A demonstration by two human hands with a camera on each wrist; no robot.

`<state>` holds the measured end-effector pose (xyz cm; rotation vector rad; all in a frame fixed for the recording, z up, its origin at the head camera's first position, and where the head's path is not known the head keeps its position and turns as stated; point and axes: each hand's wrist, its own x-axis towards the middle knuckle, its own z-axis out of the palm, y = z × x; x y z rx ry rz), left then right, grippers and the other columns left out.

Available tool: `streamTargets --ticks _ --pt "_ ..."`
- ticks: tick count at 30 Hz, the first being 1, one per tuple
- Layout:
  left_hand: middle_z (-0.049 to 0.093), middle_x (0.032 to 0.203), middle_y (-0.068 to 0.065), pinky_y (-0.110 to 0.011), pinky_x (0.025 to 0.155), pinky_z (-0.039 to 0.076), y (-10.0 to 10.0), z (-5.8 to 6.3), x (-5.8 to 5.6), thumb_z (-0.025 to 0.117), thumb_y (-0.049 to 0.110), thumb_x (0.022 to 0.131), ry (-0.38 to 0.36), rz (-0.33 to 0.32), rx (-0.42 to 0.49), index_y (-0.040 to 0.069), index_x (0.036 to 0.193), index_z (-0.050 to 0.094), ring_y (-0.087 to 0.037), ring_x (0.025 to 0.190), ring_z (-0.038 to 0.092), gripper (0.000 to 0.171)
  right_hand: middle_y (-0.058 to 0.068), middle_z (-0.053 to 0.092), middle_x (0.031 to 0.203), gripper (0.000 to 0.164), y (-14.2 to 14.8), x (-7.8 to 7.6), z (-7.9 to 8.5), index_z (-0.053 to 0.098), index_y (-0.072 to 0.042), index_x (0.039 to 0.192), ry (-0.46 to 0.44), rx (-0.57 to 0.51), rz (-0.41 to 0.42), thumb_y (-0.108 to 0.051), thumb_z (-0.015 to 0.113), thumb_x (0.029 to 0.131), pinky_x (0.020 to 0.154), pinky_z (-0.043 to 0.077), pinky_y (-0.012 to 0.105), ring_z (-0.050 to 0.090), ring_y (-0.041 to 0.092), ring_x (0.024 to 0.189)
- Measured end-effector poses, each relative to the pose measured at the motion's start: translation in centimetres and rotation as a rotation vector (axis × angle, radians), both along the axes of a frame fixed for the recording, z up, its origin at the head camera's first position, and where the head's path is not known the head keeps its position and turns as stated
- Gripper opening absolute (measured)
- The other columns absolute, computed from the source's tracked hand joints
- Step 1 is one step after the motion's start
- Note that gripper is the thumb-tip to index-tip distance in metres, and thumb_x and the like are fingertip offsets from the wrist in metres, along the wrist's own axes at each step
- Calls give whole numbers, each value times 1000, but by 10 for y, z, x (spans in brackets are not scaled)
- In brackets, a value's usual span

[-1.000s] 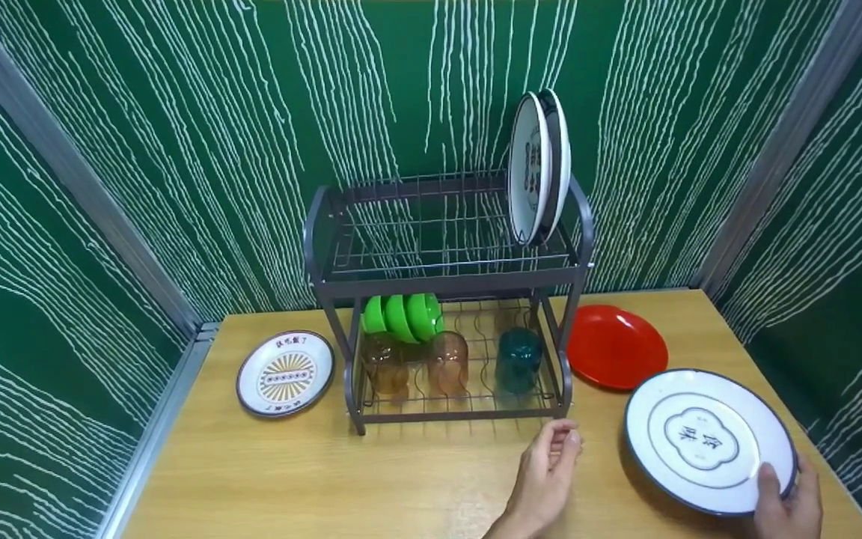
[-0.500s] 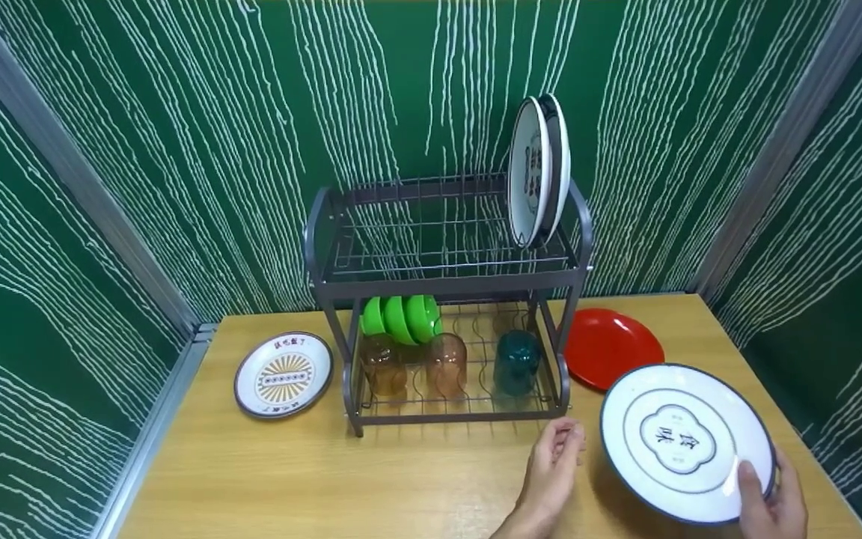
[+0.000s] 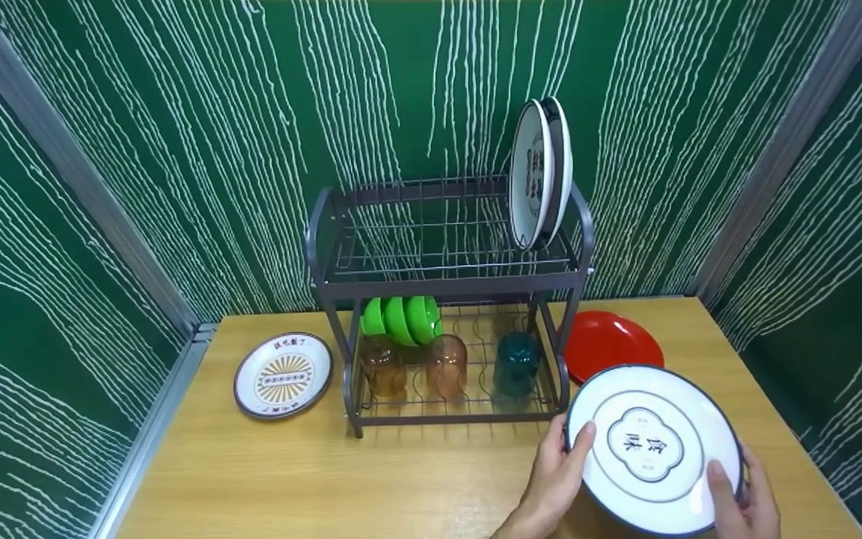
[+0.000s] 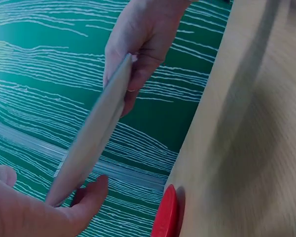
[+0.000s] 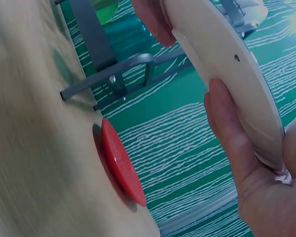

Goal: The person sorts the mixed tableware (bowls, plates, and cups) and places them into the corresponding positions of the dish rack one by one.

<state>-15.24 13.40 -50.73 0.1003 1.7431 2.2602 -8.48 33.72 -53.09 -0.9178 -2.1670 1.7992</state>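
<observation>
Okay, far left: patterned plate [image 3: 283, 374] flat on the desk [image 3: 289, 479].
Rack [image 3: 446, 287]: two upright plates [image 3: 530, 176] up top; green bowls [image 3: 399, 322], glasses [image 3: 447, 367] below.
Your left hand [image 3: 553, 473]: grip clamped on the white plate [image 3: 644, 448], left rim.
Red plate [image 3: 612, 344]: on the desk, partly hidden.
White plate: tilted, off the desk, between your hands.
Your right hand [image 3: 749, 507]: grip clamped on its right rim.

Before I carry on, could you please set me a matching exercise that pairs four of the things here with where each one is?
Things:
1. blue-rimmed plate
2. red plate
3. green bowls
4. sunburst plate

Places:
A. on the lower tier of the rack
B. on the table, left of the rack
C. in the grip of the left hand and right hand
D. on the table, right of the rack

Pairs: 1-C; 2-D; 3-A; 4-B
</observation>
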Motion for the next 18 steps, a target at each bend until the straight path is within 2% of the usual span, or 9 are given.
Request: streamTargets --ticks 3,5,7,9,11,13,14,16,18 --pt "50 131 6 -25 95 45 -2 -2 2 55 28 97 101 -45 13 26 139 33 -8 113 55 48 3 59 112 73 -5 2 5 10 -32 152 9 -5 26 -56 44 92 65 56 36 67 9 76" --pt "42 139 5 -23 94 45 -3 -5 3 58 24 95 199 -59 -1 30 145 21 -8 117 52 63 0 58 111 73 -7 2 8 9 -31 152 6 -12 39 -56 44 92 66 56 37 68 12 77" --pt "32 146 4 -23 95 43 -3 -7 3 64 22 91 322 -47 -93 32 148 12 -10 122 47 78 3 58 115 75 -9 3 11 8 -32 152 -16 -30 46 -57 44 92 67 56 37 68 11 79" --pt "18 152 1 -27 99 41 -3 -10 4 67 26 88 477 -27 -254 31 150 9 -13 128 39 84 12 51 127 74 -10 2 14 7 -32 152 -30 -32 45 -57 44 92 67 56 35 67 10 79" --pt "9 156 -3 -33 104 37 -5 -13 4 65 35 88 687 1 -488 27 151 17 -18 135 28 80 15 49 130 75 -10 2 16 7 -32 152 -47 -36 43 -58 43 92 67 56 35 67 10 79" --pt "2 158 -6 -41 107 32 -9 -16 4 57 46 90 896 -4 -706 25 151 23 -24 141 18 72 15 47 133 75 -9 2 18 6 -33 152 -55 -43 40 -58 43 91 68 56 34 67 9 79" --pt "0 158 -7 -43 109 29 -12 -17 4 52 53 90 987 -16 -804 26 150 25 -25 142 13 71 17 41 141 76 -8 2 20 6 -34 152 -58 -50 40 -59 43 91 69 56 33 66 6 79" --pt "-2 159 -4 -46 112 20 -17 -16 5 44 66 87 1116 -82 -936 30 150 23 -22 144 1 76 16 33 148 77 -5 1 24 5 -34 152 -71 -75 37 -60 44 90 69 56 32 65 2 78" --pt "-4 159 2 -47 114 12 -22 -13 6 39 73 82 1174 -190 -992 35 151 16 -18 144 -6 82 12 20 155 78 -2 0 29 5 -36 151 -76 -119 22 -60 46 89 72 55 28 61 -6 78"
